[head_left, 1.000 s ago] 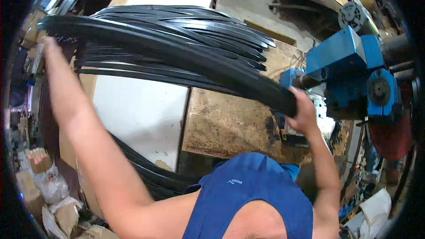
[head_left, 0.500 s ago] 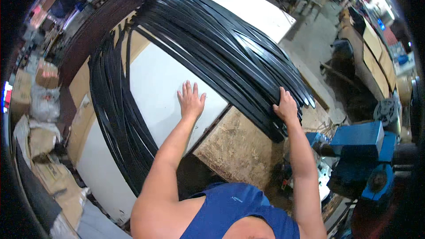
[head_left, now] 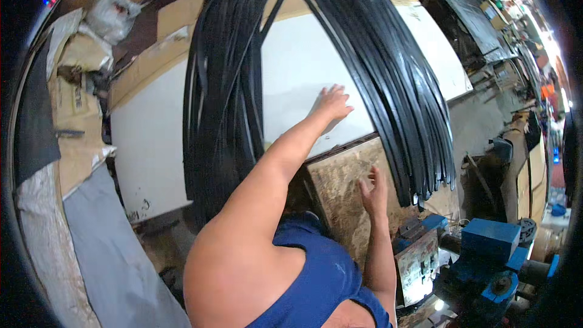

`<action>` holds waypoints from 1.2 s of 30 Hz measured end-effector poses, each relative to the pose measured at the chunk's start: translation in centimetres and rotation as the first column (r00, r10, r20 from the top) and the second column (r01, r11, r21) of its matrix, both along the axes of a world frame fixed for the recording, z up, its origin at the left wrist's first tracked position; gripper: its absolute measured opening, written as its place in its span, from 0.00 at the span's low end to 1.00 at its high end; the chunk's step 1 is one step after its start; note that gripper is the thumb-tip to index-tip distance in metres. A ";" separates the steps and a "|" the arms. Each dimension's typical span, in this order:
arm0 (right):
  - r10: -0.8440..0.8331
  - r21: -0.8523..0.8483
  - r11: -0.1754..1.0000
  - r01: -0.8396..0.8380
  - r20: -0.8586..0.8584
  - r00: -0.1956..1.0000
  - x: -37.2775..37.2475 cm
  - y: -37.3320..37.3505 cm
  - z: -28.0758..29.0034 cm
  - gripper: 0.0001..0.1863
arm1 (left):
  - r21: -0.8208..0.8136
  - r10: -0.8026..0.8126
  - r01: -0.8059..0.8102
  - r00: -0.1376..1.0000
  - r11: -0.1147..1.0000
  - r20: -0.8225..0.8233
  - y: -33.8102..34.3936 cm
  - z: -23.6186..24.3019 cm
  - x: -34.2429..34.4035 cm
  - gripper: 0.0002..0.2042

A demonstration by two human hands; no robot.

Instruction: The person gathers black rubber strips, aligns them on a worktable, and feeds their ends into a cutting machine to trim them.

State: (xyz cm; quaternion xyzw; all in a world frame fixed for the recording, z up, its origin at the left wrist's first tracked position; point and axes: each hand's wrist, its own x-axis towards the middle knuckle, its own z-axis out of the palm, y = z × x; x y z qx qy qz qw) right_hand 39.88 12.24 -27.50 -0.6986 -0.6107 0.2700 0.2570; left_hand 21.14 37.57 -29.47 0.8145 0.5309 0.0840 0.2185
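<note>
The fingers point(head_left: 376, 177) of your right hand point(head_left: 373, 197) are loosely curled and parted from the thumb, with nothing between them; those of your left hand point(head_left: 333, 107) are a little spread, palm down. Nearest to you is your own navy top point(head_left: 306, 276). To its left hangs a grey cloth point(head_left: 115, 237); to its right stands a blue machine point(head_left: 490, 240), just off the near right corner of the brown board point(head_left: 340, 173). Your right hand is over that board, close to its right edge and apart from the black strips there.

Past the board's far edge, across a dark gap, begins the white surface point(head_left: 297, 54). Your left hand is low over it, toward its near right corner; you cannot tell from here whether the fingertips touch. The left bundle of black strips point(head_left: 221, 91) lies along the left edge of this surface, its near part partly hidden by your upper arm. The right bundle of black strips point(head_left: 388, 73) covers the right edge, curving from the far edge down to blunt ends beside the brown board. Near the far edge, a few loose strips point(head_left: 276, 9) slant between the bundles. Cardboard point(head_left: 179, 15) shows along the far left, with a clear plastic bag point(head_left: 115, 15) beyond.
</note>
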 end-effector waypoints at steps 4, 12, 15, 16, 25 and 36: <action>0.119 -0.022 0.992 -0.123 -0.132 0.984 -5.9 -1.5 1.0 0.26 | -0.062 0.187 -0.178 0.882 0.982 0.433 -4.3 0.7 -5.4 0.22; 0.203 -0.123 0.944 -0.307 -0.518 0.831 -16.3 4.3 -2.5 0.32 | 0.238 0.663 -0.624 0.734 0.744 -0.149 -16.6 2.3 -25.8 0.29; 0.180 -0.184 0.933 -0.309 -0.504 0.845 -21.7 9.4 -4.4 0.41 | 0.216 0.629 -0.594 0.760 0.775 -0.164 -17.3 2.0 -28.5 0.28; 0.133 -0.166 0.946 -0.277 -0.579 0.805 -23.9 10.9 -5.1 0.44 | 0.179 0.622 -0.596 0.761 0.783 -0.186 -17.2 2.2 -29.1 0.28; 0.050 -0.502 0.815 -0.288 -0.434 0.900 -33.6 15.0 -0.1 0.32 | 0.201 0.653 -0.624 0.744 0.755 -0.141 -19.1 -0.1 -32.7 0.28; -0.063 -0.464 0.817 -0.342 -0.662 0.747 -31.2 15.7 0.5 0.30 | 0.184 0.633 -0.608 0.764 0.772 -0.129 -18.8 0.5 -32.4 0.32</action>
